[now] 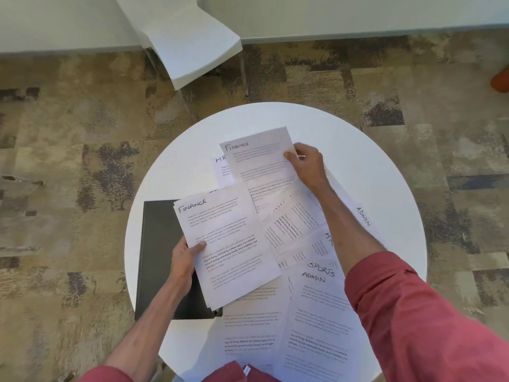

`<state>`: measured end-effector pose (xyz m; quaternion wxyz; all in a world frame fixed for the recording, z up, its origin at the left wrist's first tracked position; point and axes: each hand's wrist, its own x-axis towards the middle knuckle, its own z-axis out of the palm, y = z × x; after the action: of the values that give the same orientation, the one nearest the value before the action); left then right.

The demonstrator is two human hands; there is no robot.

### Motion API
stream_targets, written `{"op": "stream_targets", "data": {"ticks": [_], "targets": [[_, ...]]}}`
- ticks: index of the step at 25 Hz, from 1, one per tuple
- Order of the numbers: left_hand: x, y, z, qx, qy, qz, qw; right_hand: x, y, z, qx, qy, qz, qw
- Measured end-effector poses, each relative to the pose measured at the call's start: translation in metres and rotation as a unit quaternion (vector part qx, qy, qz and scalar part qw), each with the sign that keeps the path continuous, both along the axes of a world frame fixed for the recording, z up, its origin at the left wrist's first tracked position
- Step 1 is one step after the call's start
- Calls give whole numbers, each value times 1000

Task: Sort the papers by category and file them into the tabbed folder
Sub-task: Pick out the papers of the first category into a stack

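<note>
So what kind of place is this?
Probably an office or meeting room: patterned carpet tiles, a round white table, a plain white chair, and papers headed Finance, HR, Admin.

An office — patterned carpet tiles (82,128), white chair (192,42), round white table (385,166).

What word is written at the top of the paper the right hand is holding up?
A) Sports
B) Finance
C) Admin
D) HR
B: the sheet pinched by the right hand has "Finance" handwritten across its top corner.
</note>
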<state>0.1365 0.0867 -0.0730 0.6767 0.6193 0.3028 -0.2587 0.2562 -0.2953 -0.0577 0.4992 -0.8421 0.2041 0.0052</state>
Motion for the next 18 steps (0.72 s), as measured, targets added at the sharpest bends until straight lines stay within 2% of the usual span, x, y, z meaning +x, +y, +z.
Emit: {"op": "stream_targets", "data": {"ticks": [2, 4, 6, 10, 14, 18], "targets": [[-1, -1, -2, 1, 4, 1, 1000, 4, -3, 2, 19, 7, 1, 1000], [-2, -2, -1, 2, 7, 2, 1000, -4, -7, -15, -41, 79, 37, 995], [-2, -3, 2, 2, 3, -2, 1000, -10, -8, -28, -80, 95, 56, 991], [-1, 2, 7, 4, -12, -17, 1000, 2, 0, -6, -31, -4, -6, 999], [0, 5, 11, 5, -14, -12, 1000, -5, 1, -19, -68, 22, 36, 997], [-2, 8, 13, 7, -22, -15, 1000, 4, 3, 15, -34, -85, -43, 995]]}}
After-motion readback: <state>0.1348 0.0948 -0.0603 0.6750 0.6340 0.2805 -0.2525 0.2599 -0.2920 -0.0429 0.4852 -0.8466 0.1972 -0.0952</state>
